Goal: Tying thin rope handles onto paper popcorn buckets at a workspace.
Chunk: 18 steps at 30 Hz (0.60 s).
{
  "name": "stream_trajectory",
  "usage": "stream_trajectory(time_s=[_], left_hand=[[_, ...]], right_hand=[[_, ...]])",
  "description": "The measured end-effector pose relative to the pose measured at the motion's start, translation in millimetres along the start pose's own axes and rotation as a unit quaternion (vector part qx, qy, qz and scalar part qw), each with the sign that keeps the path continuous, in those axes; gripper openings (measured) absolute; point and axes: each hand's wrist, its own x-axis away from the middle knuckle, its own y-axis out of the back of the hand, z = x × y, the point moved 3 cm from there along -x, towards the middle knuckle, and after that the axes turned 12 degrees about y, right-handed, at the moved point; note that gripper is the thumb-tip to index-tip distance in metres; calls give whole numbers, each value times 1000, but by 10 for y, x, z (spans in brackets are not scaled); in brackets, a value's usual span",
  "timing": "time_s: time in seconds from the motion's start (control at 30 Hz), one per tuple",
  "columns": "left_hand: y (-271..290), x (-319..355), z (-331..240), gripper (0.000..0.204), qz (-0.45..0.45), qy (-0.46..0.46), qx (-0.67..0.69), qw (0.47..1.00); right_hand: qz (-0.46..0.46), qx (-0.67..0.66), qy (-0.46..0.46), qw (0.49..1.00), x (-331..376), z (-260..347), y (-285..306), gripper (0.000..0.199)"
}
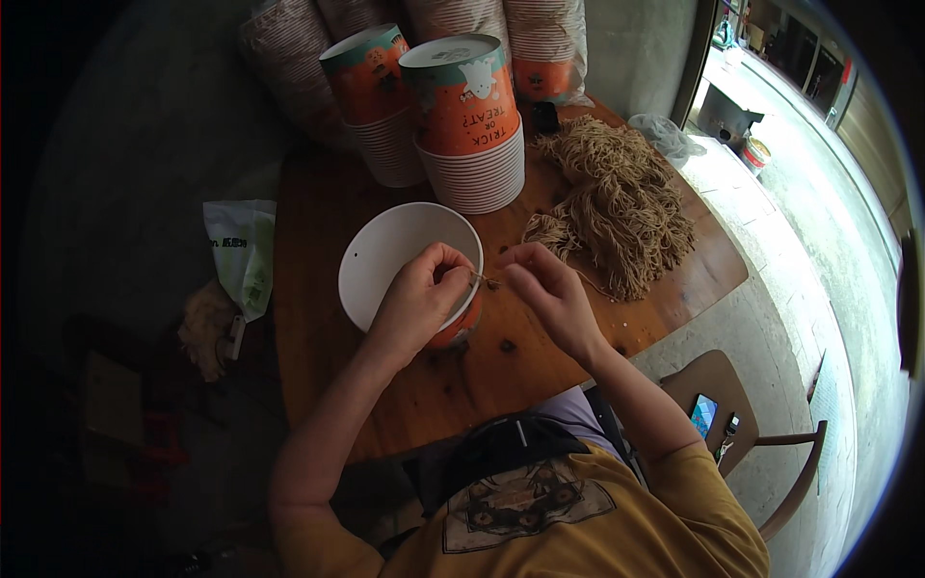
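A paper bucket (378, 252), white inside and orange outside, stands tilted toward me on the wooden table. A small dark hole shows in its far left wall. My left hand (424, 294) lies over the bucket's right rim, thumb and forefinger pinched on a short piece of cord (489, 283) whose end sticks out to the right. Just right of the rim is my right hand (551, 294), its fingers curled in and thumb near the forefinger; what they hold, if anything, is too small to make out. A heap of tan cords (626, 207) lies beyond it.
Two tall stacks of nested buckets (472, 125) stand at the table's back, with bagged stacks (544, 48) behind them. A white-green plastic bag (241, 255) hangs past the left edge. A chair (718, 385) at right carries a phone (704, 414).
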Motion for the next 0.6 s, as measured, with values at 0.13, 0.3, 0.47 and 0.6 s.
stream_trajectory(time_s=[0.13,0.3,0.47,0.6], left_hand=[[6,8,7,15,-10,-11,-4,1000],[-8,8,7,14,-22,-55,-38,998],[-11,0,59,12,-39,-78,-69,994],[-64,52,-22,8,-71,-121,-135,981]], right_hand=[[46,294,95,950,-25,259,-81,24],[42,348,117,929,-16,258,-106,22],[52,348,110,929,-21,322,-130,15],[43,336,125,933,-22,278,-106,12]])
